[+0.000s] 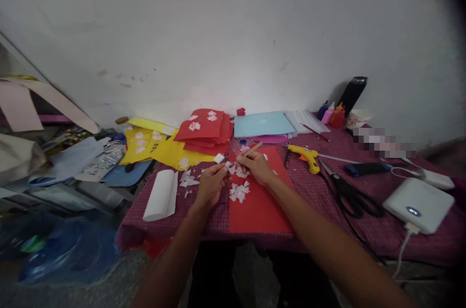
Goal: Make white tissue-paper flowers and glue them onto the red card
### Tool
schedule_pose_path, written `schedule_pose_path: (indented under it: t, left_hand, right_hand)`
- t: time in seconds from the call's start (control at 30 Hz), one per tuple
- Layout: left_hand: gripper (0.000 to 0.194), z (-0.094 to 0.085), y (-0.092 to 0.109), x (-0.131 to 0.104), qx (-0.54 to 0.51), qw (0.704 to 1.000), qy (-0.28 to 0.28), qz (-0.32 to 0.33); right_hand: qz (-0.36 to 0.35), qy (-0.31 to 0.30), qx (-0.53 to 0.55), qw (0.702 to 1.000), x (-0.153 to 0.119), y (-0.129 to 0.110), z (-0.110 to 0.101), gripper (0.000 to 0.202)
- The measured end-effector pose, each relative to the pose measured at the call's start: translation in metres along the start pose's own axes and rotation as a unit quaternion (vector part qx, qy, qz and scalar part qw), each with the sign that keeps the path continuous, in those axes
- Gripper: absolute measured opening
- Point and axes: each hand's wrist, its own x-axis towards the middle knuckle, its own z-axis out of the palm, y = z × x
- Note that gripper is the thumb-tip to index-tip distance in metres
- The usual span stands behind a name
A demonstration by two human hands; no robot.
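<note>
Left hand (213, 184) pinches white scrap (230, 167), right hand (257, 167) a wooden stick (255, 148); illegible dark writing (155, 147) marks yellow paper (135, 155).

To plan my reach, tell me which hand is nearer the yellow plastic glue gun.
Right. The right hand is left of the glue gun, over the red paper sheet; the left hand is farther left, beyond the right hand.

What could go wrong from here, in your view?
The right hand is close to the white pieces on the red sheet and might nudge them. The left hand could scatter the loose scraps beside it. The right arm might catch the nearby scissors.
</note>
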Motion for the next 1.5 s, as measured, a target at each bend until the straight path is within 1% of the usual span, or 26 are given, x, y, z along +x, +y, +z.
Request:
schedule_pose_path:
  t: [0.27,0.47,0.57,0.7,0.83,0.9,1.0,1.1,1.27,1.4,1.5]
  left_hand:
    - [0.035,0.001,0.001,-0.001,0.007,1.000,0.001,0.005]
    - [0.033,0.002,0.000,-0.001,0.022,1.000,-0.001,0.010]
    - [0.033,0.002,0.001,-0.001,0.023,1.000,0.003,0.013]
    - [0.032,0.001,-0.001,0.000,0.033,0.999,0.003,0.021]
    - [0.030,-0.005,-0.007,0.002,0.074,0.996,0.004,0.043]
    - [0.029,-0.007,-0.010,0.003,0.095,0.994,-0.001,0.048]
    - [0.030,-0.008,-0.010,0.003,0.100,0.994,-0.004,0.045]
    - [0.030,-0.006,-0.008,0.003,0.074,0.997,0.003,0.036]
    - [0.031,-0.005,-0.006,0.002,0.055,0.998,0.000,0.026]
    - [0.029,-0.008,-0.009,0.002,0.099,0.994,-0.001,0.038]
    - [0.027,-0.008,-0.009,0.001,0.121,0.992,-0.007,0.043]
  right_hand:
    - [-0.021,-0.017,0.017,0.999,0.000,0.004,0.000,0.026]
    - [-0.002,-0.041,0.058,0.997,-0.001,0.005,0.000,0.023]
    - [0.008,-0.055,0.074,0.996,-0.002,0.006,0.000,0.027]
    - [0.015,-0.041,0.031,0.999,-0.002,0.005,0.000,0.026]
    - [0.015,-0.039,-0.026,0.999,-0.002,0.002,0.003,0.035]
    - [0.014,-0.040,-0.021,0.999,-0.003,0.001,0.004,0.034]
    - [0.020,-0.032,0.031,0.999,-0.003,0.001,0.003,0.021]
    - [0.014,-0.035,0.066,0.997,-0.003,0.003,0.000,0.022]
    - [0.011,-0.040,0.047,0.998,-0.002,0.004,-0.002,0.024]
    - [0.010,-0.043,-0.006,0.999,-0.002,0.003,0.000,0.032]
    - [0.021,-0.031,0.006,0.999,-0.003,0.003,0.001,0.028]
